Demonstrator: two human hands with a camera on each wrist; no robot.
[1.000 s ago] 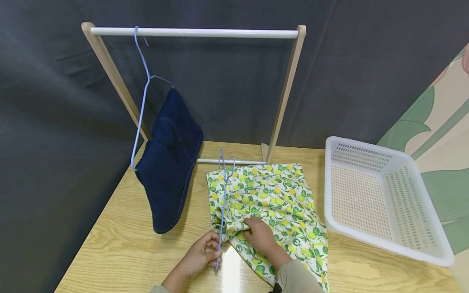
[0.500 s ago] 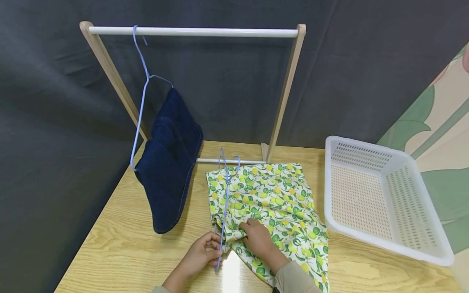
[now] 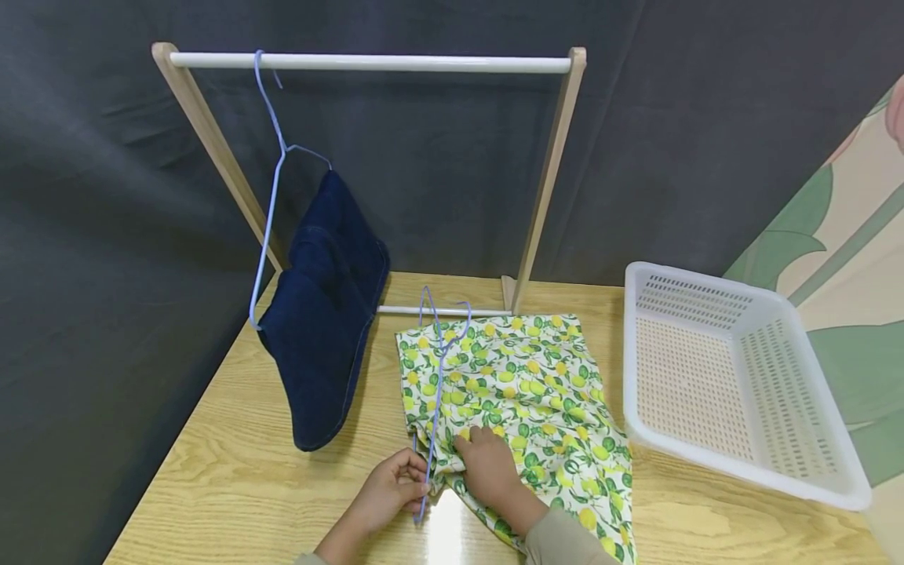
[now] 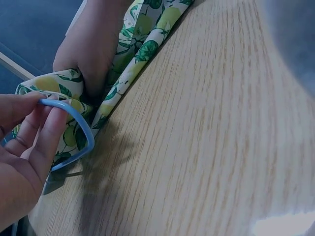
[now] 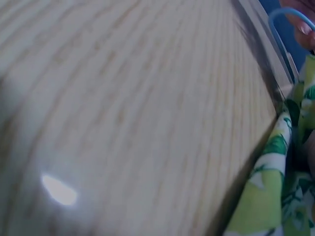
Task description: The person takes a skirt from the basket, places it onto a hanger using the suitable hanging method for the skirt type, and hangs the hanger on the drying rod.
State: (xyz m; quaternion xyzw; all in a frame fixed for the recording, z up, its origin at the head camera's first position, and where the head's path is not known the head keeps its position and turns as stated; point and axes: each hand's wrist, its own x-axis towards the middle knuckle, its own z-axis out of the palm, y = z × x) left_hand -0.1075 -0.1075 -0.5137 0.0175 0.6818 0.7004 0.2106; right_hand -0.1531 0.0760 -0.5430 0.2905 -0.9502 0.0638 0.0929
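Note:
A light-blue wire hanger (image 3: 435,408) stands tilted over the left edge of a lemon-print cloth (image 3: 523,384) that lies spread on the table. My left hand (image 3: 388,490) pinches the hanger near its lower corner. In the left wrist view, thumb and fingertips hold the hanger's rounded end (image 4: 84,128). My right hand (image 3: 489,471) grips a fold of the cloth close to the hanger, its fingertips partly hidden in the fabric. The cloth's near left part is bunched between the hanger's wires. In the right wrist view, a rolled cloth edge (image 5: 266,184) lies on the table.
A wooden rack with a white rail (image 3: 374,62) stands at the back. From its left end hangs another blue hanger (image 3: 271,196) carrying a dark denim piece (image 3: 325,306). A white plastic basket (image 3: 632,353) sits at the right on the wooden table (image 3: 233,479).
My right hand has shifted slightly left and down, drawing the cloth fold towards the hanger. The hook of the held hanger has turned a little to the right; my left hand stays almost in place.

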